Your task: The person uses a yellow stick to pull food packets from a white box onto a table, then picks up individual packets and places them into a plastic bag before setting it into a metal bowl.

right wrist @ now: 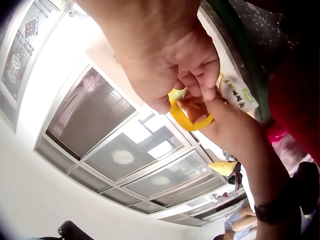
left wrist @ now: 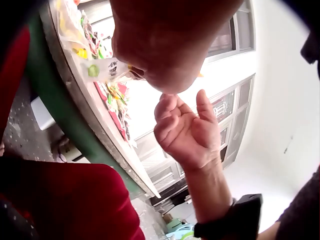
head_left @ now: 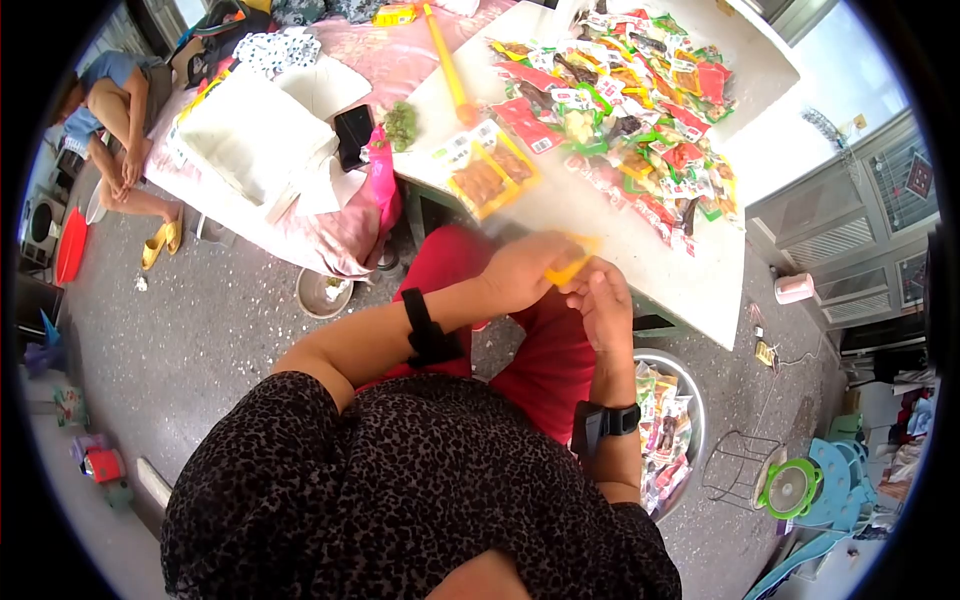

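In the head view a small yellow-edged food packet (head_left: pixel 572 264) is between my two hands, above my lap at the table's front edge. My left hand (head_left: pixel 525 270) grips it from the left, and my right hand (head_left: pixel 604 308) has its fingers curled at its right end. Brown food shows through the clear part of the packet (right wrist: pixel 192 107) in the right wrist view. From the left wrist, the back of my left hand (left wrist: pixel 160 50) hides most of the packet, while my right palm (left wrist: pixel 192 135) faces the camera. A larger yellow-edged pack (head_left: pixel 490 170) lies on the table nearby.
A heap of colourful snack packets (head_left: pixel 640 110) covers the table's far right. A metal basin (head_left: pixel 697 400) of packets stands on the floor to my right. A yellow stick (head_left: pixel 447 60), phone (head_left: pixel 353 137) and pink bag (head_left: pixel 382 185) lie leftward. Another person (head_left: pixel 120 120) sits far left.
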A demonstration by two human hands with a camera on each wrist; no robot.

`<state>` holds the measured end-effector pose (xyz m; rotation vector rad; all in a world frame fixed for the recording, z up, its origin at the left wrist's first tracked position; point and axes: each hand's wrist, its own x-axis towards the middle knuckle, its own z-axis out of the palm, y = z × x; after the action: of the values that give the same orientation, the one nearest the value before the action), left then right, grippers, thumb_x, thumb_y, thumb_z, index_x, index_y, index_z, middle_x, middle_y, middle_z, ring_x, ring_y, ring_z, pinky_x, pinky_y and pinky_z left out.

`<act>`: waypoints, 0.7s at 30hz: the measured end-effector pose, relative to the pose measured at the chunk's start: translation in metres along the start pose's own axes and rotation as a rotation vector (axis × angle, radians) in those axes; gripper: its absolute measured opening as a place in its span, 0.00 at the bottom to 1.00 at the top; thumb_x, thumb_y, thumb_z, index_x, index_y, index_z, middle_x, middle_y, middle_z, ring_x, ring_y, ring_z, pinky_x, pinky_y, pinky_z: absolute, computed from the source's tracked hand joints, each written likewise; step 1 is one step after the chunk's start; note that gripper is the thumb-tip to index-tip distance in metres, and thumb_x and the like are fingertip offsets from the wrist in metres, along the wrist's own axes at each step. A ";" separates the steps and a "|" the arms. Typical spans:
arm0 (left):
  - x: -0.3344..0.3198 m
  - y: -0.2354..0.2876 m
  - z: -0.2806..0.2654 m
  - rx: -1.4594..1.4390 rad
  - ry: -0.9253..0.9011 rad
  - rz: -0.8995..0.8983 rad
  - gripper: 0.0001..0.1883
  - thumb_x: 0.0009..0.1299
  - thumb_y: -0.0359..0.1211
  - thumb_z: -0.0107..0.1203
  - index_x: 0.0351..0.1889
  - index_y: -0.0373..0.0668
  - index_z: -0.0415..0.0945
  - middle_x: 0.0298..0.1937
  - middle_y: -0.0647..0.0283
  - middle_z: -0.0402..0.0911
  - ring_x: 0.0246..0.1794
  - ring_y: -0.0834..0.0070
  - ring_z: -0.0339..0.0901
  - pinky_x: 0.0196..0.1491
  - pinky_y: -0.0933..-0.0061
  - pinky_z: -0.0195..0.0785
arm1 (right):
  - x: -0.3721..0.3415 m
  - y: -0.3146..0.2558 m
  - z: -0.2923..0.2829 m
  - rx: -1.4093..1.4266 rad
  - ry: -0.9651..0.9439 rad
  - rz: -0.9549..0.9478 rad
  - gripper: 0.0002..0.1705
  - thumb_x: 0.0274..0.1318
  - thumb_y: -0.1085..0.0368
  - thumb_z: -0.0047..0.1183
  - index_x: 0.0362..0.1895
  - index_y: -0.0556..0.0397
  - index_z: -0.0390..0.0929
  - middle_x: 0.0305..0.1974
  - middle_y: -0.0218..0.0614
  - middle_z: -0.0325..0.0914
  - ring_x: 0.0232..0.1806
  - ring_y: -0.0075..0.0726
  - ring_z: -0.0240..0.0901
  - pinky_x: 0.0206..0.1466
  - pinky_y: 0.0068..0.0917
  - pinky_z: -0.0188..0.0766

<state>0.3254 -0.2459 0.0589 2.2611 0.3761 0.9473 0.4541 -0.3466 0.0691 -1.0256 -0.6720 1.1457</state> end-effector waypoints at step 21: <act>-0.011 -0.023 0.000 -1.390 0.106 -0.758 0.14 0.59 0.27 0.44 0.45 0.39 0.63 0.40 0.61 0.71 0.40 0.73 0.70 0.43 0.73 0.64 | 0.004 0.061 -0.016 0.010 0.045 -0.011 0.17 0.48 0.72 0.46 0.45 0.56 0.63 0.44 0.40 0.67 0.45 0.37 0.66 0.47 0.29 0.65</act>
<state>0.3175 -0.2339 0.0385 0.6997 0.3835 0.5693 0.4448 -0.3435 0.0068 -1.0348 -0.6350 1.1128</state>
